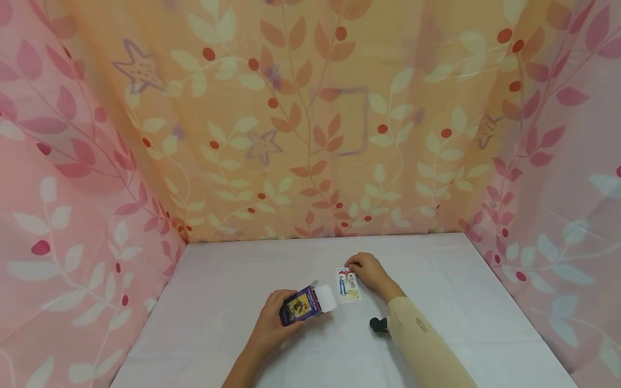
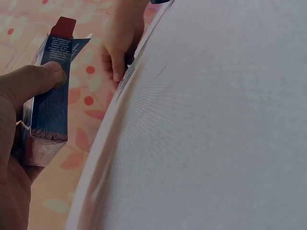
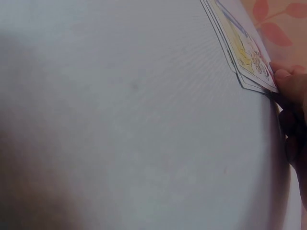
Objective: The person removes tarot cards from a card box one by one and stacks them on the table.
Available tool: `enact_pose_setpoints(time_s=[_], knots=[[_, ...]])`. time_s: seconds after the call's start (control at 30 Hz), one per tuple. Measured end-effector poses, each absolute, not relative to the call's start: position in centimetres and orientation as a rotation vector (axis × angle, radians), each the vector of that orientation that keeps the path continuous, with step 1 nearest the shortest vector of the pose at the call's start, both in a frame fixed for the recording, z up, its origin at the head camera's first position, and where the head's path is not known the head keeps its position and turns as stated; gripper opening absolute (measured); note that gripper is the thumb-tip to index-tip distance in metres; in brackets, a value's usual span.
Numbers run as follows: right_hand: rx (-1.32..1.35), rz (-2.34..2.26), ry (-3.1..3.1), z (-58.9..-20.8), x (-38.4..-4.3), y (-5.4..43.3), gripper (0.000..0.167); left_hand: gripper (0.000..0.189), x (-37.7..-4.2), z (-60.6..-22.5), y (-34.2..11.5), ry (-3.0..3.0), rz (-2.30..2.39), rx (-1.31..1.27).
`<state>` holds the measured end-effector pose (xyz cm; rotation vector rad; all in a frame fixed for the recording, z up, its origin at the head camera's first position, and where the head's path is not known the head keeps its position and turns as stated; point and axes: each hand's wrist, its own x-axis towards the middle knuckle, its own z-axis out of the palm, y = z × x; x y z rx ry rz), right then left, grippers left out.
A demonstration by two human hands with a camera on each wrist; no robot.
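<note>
Grips the box (image 1: 301,307) in the left hand (image 1: 273,321); with the nearer right hand (image 1: 370,271), pinches the far end of the cards (image 1: 348,288), lengthwise fore-and-aft, right of the box.

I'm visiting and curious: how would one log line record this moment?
left hand grips printed card box, flap open | right hand holds far edge of illustrated cards | illustrated cards lie on white cloth

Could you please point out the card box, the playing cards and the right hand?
Card box (image 1: 298,307): head view, on its printed broad face.
Playing cards (image 1: 349,286): head view, middle of the uppermost picture.
Right hand (image 1: 369,270): head view, back of the hand.
</note>
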<state>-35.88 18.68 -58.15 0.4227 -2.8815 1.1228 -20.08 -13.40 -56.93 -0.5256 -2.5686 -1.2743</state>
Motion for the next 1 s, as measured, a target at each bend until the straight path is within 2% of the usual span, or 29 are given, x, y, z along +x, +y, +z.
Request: enact_pose_setpoints(time_s=[0.6, 1.0], knots=[[0.422, 1.068, -2.897, -58.84, -36.26, 18.78, 0.009, 0.077, -19.96, -56.90, -13.38, -2.575, -1.294, -0.521], [0.394, 1.193, -2.891, -57.91, -35.75, 19.14, 0.010, 0.078, -20.00, -56.78, -13.42, -2.583, -1.311, -0.521]])
